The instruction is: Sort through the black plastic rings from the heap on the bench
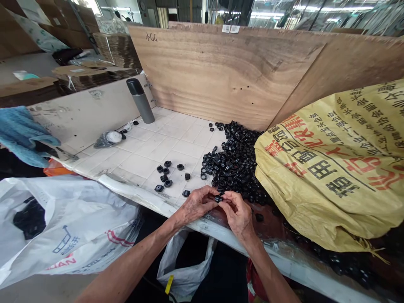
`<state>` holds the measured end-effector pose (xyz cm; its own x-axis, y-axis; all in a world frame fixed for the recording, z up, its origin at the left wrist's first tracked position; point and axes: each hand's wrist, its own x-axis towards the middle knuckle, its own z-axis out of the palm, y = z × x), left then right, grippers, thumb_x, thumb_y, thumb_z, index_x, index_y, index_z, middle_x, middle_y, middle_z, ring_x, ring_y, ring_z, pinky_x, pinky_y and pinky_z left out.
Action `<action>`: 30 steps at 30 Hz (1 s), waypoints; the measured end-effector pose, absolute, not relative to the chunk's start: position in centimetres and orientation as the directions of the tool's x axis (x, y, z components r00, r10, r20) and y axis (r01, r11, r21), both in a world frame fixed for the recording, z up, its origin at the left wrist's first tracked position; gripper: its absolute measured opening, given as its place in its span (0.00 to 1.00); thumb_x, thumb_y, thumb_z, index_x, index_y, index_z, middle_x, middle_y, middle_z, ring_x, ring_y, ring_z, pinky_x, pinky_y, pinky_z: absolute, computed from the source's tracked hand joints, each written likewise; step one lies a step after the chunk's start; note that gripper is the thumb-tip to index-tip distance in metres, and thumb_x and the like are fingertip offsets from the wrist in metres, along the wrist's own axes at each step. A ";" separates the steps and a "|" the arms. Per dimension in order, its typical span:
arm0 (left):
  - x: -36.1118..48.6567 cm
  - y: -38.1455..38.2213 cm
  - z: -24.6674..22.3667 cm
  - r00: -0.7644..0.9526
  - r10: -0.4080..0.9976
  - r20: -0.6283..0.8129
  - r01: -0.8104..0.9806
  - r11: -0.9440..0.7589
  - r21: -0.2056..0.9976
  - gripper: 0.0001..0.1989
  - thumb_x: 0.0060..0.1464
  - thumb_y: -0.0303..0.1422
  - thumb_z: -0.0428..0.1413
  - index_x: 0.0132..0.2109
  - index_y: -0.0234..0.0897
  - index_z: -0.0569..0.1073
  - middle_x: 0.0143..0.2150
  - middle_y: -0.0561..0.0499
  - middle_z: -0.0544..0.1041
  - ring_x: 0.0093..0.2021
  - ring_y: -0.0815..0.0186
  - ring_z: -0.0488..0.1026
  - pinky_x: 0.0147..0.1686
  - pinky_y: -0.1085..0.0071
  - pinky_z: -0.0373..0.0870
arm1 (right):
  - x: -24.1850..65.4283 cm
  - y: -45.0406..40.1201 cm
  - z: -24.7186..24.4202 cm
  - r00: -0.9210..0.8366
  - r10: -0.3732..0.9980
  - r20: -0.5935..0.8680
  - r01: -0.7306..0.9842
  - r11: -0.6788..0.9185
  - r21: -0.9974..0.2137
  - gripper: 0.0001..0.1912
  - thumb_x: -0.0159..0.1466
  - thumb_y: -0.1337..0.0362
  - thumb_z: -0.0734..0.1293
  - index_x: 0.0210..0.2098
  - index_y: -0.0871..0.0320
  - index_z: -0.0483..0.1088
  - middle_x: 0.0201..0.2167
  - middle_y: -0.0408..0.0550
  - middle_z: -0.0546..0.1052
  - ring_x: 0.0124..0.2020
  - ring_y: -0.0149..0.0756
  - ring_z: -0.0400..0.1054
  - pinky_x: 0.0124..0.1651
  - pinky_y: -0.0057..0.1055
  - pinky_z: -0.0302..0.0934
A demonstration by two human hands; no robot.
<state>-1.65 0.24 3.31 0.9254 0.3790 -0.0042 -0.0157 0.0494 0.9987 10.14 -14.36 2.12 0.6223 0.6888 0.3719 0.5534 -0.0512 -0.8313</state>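
Observation:
Over the table's front edge, my left hand (197,204) and my right hand (237,212) meet, the fingertips of both pinching one small black part (218,198) between them. Just behind the hands lies a large heap of black ring-like parts (235,162) on the white tiled tabletop (186,145). Several loose black parts (166,171) are scattered to the left of the heap. One more piece (186,193) sits close to my left hand, near the edge.
A yellow printed sack (331,168) leans on the right side. A grey bottle (143,103) stands at the back left near a small plastic bag (109,139). Wooden boards (221,71) wall the back. White bags (69,227) hang at the front left.

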 end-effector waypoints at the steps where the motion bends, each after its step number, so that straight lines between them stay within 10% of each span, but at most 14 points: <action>1: -1.6 0.2 3.3 0.922 0.386 -0.013 -0.008 0.053 0.999 0.14 0.55 0.32 0.61 0.49 0.35 0.72 0.42 0.48 0.78 0.38 0.65 0.77 0.39 0.70 0.74 | 10.1 -14.4 2.2 0.616 0.688 0.384 0.564 -0.045 -0.824 0.12 0.66 0.61 0.67 0.48 0.55 0.69 0.39 0.49 0.80 0.38 0.39 0.77 0.43 0.35 0.73; 16: -1.7 0.1 4.0 0.917 0.396 0.054 -0.042 -0.039 0.998 0.13 0.56 0.31 0.60 0.48 0.36 0.72 0.47 0.46 0.76 0.41 0.64 0.78 0.41 0.67 0.76 | 9.8 -14.3 3.0 0.540 0.773 0.334 0.621 -0.098 -0.778 0.16 0.71 0.60 0.59 0.55 0.57 0.66 0.31 0.47 0.80 0.31 0.37 0.76 0.37 0.30 0.70; 21: -1.8 0.2 4.1 0.921 0.381 0.080 -0.049 -0.089 0.995 0.12 0.56 0.31 0.60 0.48 0.36 0.73 0.50 0.45 0.75 0.41 0.64 0.77 0.44 0.67 0.76 | 10.0 -14.4 3.3 0.556 0.752 0.354 0.675 -0.160 -0.721 0.18 0.71 0.57 0.58 0.31 0.57 0.73 0.20 0.43 0.73 0.21 0.34 0.68 0.29 0.28 0.63; 30: -1.8 0.2 4.0 0.911 0.410 0.042 -0.049 0.007 0.999 0.13 0.55 0.32 0.61 0.48 0.35 0.73 0.49 0.45 0.76 0.41 0.64 0.77 0.42 0.68 0.75 | 9.8 -14.6 4.1 0.550 0.773 0.316 0.636 -0.143 -0.758 0.13 0.68 0.56 0.63 0.34 0.58 0.74 0.22 0.41 0.70 0.23 0.32 0.64 0.30 0.27 0.61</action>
